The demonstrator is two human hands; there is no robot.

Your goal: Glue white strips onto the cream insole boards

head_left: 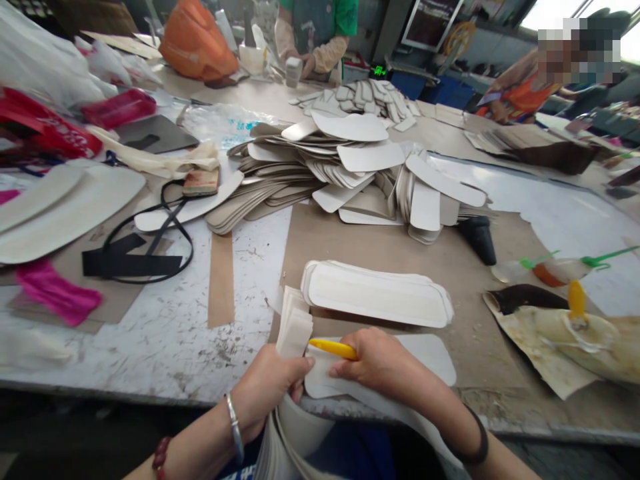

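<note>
My left hand (280, 383) is closed around a bundle of long cream strips (294, 327), held upright at the table's front edge; their lower ends curve down toward my lap. In my closed right hand (377, 357) is a yellow tapered tool handle (333, 347), its tip pointing left and close to the bundle; the tool's other end is hidden by the hand. Under that hand lies a white rounded panel (425, 353), flat on the table. Just beyond it rests a neat stack of similar white panels (377, 293).
A large loose pile of white panels (325, 160) spreads across the middle. To the right are a glue-stained wrapped container (575, 333) with a yellow handle, squeeze bottles (560, 270) and a black cone (479, 239). A black strap (135, 263) lies left. Co-workers (317, 33) stand opposite.
</note>
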